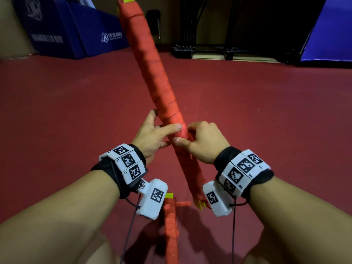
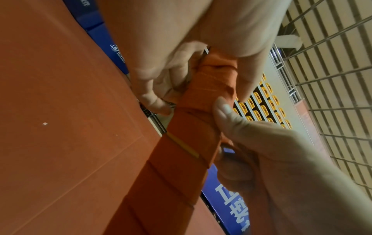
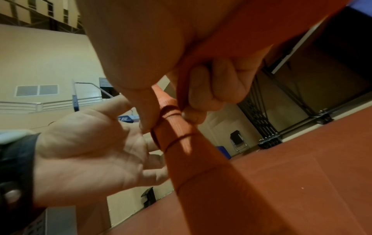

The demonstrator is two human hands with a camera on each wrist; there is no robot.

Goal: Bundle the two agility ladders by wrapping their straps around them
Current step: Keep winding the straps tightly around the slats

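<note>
I hold one agility ladder (image 1: 152,73), rolled into a long rod wound in orange strap, slanting from the top centre down between my wrists. My left hand (image 1: 160,134) grips it, with the thumb lying across the front and the fingers (image 2: 153,97) behind. Just below, my right hand (image 1: 190,137) pinches the loose orange strap (image 3: 182,77) against the roll, fingers curled. Yellow rung ends (image 1: 200,203) stick out at the bottom. The second ladder (image 1: 170,225), also orange with a yellow tip, lies on the floor between my forearms.
The floor (image 1: 266,111) is dark red sports matting. Blue padded barriers (image 1: 76,31) stand at the back left, and a blue panel (image 1: 331,35) at the back right. A black metal frame (image 1: 205,51) and a folding chair (image 1: 154,23) stand against the far wall.
</note>
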